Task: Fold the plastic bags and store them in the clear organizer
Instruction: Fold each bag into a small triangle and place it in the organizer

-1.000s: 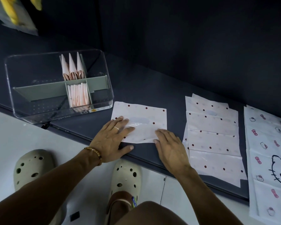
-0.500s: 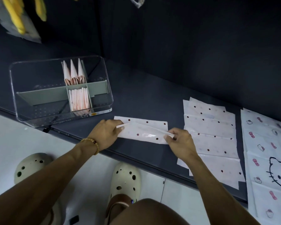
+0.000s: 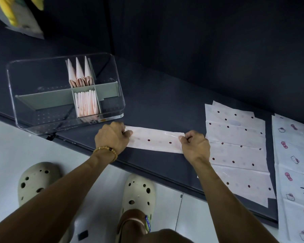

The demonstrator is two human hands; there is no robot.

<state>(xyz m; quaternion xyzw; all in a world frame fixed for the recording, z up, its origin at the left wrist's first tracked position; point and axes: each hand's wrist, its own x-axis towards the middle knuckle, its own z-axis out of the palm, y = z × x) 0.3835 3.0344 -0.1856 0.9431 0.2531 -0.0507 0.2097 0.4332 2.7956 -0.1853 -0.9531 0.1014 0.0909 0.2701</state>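
A pale pink plastic bag with dark red dots [image 3: 156, 142] lies on the dark shelf [image 3: 165, 106] as a long narrow folded strip. My left hand [image 3: 112, 137] pinches its left end and my right hand [image 3: 194, 146] pinches its right end, fingers curled over the edges. Just behind my left hand stands the clear organizer [image 3: 112, 74] with grey dividers. Several folded pink bags [image 3: 86, 105] stand in its front middle slot and three folded triangles [image 3: 80, 71] in the slot behind.
To the right lies a flat stack of dotted bags [image 3: 235, 148], and beyond it cartoon-cat printed bags [image 3: 295, 163]. The shelf's front edge runs diagonally below my hands. Pale floor and my two clogs are beneath. A dark wall backs the shelf.
The bag went from a wide flat sheet pressed under my palms to a narrow strip. Both hands lifted the near edge, folded it over, and now pinch the two ends.
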